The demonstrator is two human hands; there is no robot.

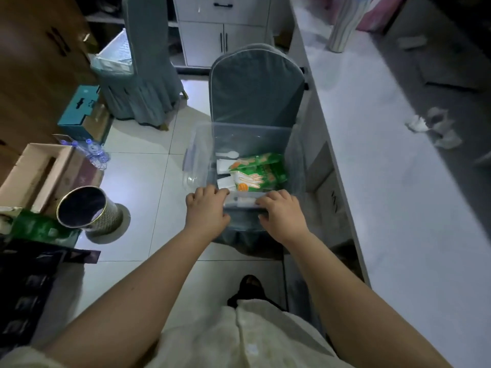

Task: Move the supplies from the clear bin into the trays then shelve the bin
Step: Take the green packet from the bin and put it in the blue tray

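A clear plastic bin (249, 134) sits on the seat of a grey-covered chair (255, 86). Inside lie two green snack packets (259, 171), a white plastic spoon (228, 155) and small white packets (222, 166). My left hand (206, 208) grips the bin's near rim at its left, fingers curled over the edge. At the right of that same rim, my right hand (281, 212) grips it. A clear lid (191, 166) leans against the bin's left side.
A long white counter (385, 160) with crumpled tissues (433, 127) runs along the right. On the floor to the left stand a metal wastebasket (87, 208), cardboard boxes (39, 171) and water bottles (93, 151). A second covered chair (143, 75) and a white cabinet (220, 30) stand behind.
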